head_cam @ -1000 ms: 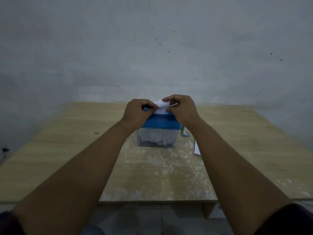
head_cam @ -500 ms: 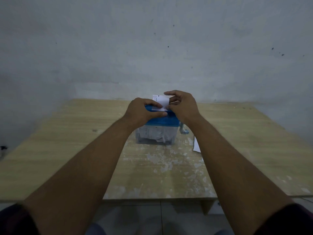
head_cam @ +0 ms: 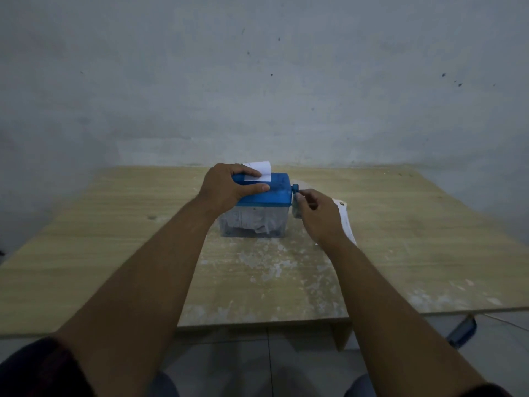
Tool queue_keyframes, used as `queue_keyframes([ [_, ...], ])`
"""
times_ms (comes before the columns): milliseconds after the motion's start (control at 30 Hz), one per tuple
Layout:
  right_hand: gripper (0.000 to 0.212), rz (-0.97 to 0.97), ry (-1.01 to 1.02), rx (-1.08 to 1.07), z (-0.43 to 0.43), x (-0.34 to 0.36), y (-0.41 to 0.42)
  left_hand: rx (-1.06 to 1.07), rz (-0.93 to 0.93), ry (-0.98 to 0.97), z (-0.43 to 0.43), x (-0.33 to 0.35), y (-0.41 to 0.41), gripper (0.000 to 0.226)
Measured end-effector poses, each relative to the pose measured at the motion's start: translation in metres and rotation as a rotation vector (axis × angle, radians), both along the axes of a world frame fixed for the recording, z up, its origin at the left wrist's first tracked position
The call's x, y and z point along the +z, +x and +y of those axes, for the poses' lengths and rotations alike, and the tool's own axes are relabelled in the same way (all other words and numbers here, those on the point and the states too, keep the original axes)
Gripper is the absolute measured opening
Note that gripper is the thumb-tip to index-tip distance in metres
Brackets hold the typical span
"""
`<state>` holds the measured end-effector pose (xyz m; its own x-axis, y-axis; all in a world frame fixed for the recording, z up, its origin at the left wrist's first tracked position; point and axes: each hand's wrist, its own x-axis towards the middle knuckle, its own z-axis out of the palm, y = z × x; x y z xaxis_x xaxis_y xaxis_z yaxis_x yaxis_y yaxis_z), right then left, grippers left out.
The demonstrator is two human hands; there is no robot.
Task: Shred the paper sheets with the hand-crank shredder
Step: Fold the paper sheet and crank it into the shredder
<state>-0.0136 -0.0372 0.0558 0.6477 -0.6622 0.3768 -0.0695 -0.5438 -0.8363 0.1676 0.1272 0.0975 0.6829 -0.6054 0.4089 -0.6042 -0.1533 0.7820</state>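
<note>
At frame centre, the left hand (head_cam: 229,188) clamps the shredder (head_cam: 266,196) with a sheet (head_cam: 259,169) in its slot, the right hand (head_cam: 316,214) pinches the crank (head_cam: 296,204); shreds (head_cam: 257,223) fill the bin, more sheets (head_cam: 346,219) wait.

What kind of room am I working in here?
Probably a bare, dim room at home or in a workshop: a low wooden table, worn and scuffed, against a stained plaster wall, over a tiled floor.
</note>
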Motion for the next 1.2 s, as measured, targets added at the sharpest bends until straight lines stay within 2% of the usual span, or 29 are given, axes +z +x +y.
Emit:
queue_keyframes([
  [133,0.017,0.021,0.016,-0.003,0.001,-0.017,-0.008,0.004,0.005,-0.001,0.000,0.000,0.000,0.037],
  [200,0.011,-0.003,0.041,0.008,0.001,-0.026,-0.011,0.011,0.006,0.003,0.000,-0.001,-0.001,0.037],
  [267,0.007,-0.050,0.062,-0.008,0.004,-0.032,-0.014,0.010,0.008,0.004,0.000,-0.001,0.000,0.037],
  [433,0.016,-0.209,0.135,0.026,0.015,-0.029,-0.023,-0.004,0.018,-0.003,0.000,0.000,0.000,0.039],
  [533,0.024,-0.167,0.098,0.079,0.010,-0.022,-0.028,-0.007,0.016,0.002,0.000,0.000,-0.001,0.037],
  [667,0.018,-0.123,0.048,0.101,0.003,-0.012,-0.031,-0.037,0.002,0.013,0.001,0.001,0.001,0.031],
  [867,0.006,-0.247,0.015,0.088,0.006,0.016,-0.023,-0.041,-0.014,0.021,-0.001,0.001,0.002,0.032],
  [1133,0.012,-0.199,-0.023,0.059,-0.013,0.039,-0.001,-0.037,-0.018,0.025,-0.003,-0.001,0.008,0.041],
  [1200,0.013,-0.204,-0.022,0.041,-0.015,0.045,0.007,-0.051,-0.006,0.021,-0.002,-0.001,0.009,0.036],
])
